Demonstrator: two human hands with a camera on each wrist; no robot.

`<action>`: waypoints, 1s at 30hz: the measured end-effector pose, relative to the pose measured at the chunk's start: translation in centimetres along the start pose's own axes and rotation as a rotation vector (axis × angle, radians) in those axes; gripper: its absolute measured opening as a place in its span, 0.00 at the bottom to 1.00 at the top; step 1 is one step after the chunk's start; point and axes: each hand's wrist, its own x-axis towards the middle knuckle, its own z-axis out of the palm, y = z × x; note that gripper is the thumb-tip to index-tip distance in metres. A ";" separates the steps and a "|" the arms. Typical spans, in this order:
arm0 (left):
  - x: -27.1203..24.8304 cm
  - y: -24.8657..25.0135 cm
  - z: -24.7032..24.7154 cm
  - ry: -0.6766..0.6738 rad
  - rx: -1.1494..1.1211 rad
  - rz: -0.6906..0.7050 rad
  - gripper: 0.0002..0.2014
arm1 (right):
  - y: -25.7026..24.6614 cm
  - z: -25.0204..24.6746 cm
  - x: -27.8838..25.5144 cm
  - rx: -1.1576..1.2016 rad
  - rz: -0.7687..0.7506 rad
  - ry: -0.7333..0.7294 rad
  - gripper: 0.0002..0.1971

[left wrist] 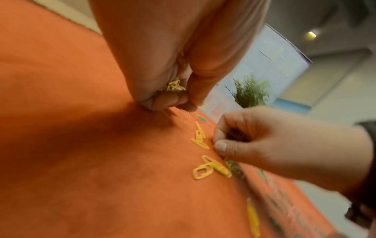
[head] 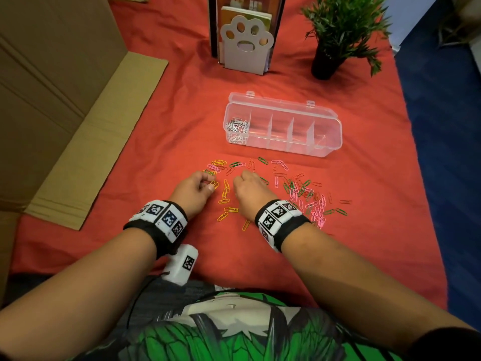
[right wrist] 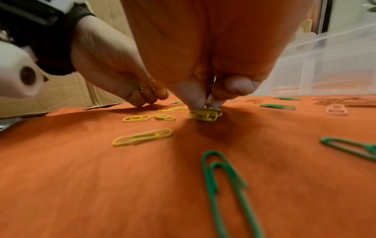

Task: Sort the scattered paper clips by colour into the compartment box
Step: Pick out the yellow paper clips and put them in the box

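Yellow, green, pink and red paper clips (head: 296, 187) lie scattered on the red cloth in front of a clear compartment box (head: 328, 126). Its left compartment holds white clips (head: 237, 127); the other compartments look empty. My left hand (head: 201, 183) (left wrist: 179, 96) is curled with several yellow clips (left wrist: 174, 86) tucked in the palm, fingertips down on the cloth. My right hand (head: 243, 182) (right wrist: 203, 104) pinches a small bunch of yellow clips (right wrist: 204, 115) against the cloth. More yellow clips (head: 226, 201) lie between the two hands.
A cardboard box (head: 52, 100) with its flap folded down stands at the left. A paw-shaped holder (head: 246, 46) and a potted plant (head: 338, 32) stand behind the compartment box. The cloth ends at blue floor (head: 442, 152) on the right.
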 end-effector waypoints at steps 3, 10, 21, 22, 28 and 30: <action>-0.5 1.1 0.1 -0.102 -0.357 -0.184 0.15 | 0.6 -0.7 0.3 0.111 0.079 -0.062 0.11; -0.9 3.0 -0.3 -0.183 -0.807 -0.463 0.12 | 3.6 -2.0 -0.4 0.534 0.321 -0.043 0.06; -1.2 1.3 1.8 -0.087 0.607 0.232 0.13 | 1.1 0.8 -2.1 0.018 0.037 0.018 0.12; -1.3 1.3 1.9 -0.090 0.645 0.249 0.11 | 0.9 0.8 -2.1 0.008 0.037 0.015 0.12; -1.5 1.0 2.1 -0.107 0.568 0.272 0.10 | 1.3 0.7 -1.5 0.049 0.097 -0.032 0.12; -1.4 1.0 1.9 -0.127 0.396 0.156 0.10 | 2.0 0.1 -1.3 0.270 0.219 -0.060 0.09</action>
